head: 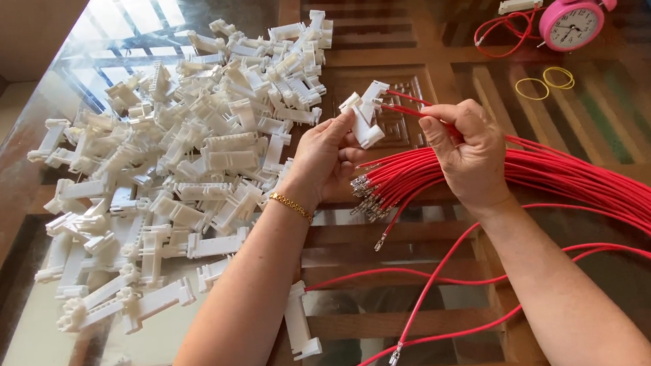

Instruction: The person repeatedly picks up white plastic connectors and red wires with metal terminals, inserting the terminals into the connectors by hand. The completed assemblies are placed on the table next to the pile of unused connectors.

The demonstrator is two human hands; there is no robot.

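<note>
My left hand point(325, 159) holds a white plastic connector point(364, 113) up above the glass table. My right hand point(468, 151) pinches a red wire point(405, 104) whose end sits at the connector. A thick bundle of red wires point(576, 177) with metal terminals lies under my right hand and runs off to the right. A large pile of white plastic connectors point(182, 164) covers the table to the left of my left hand.
A pink alarm clock point(572, 22) stands at the back right beside a wired connector point(518, 6). Two yellow rubber bands point(544, 83) lie near it. More wired connectors point(300, 326) rest near the glass table's point(373, 14) front edge.
</note>
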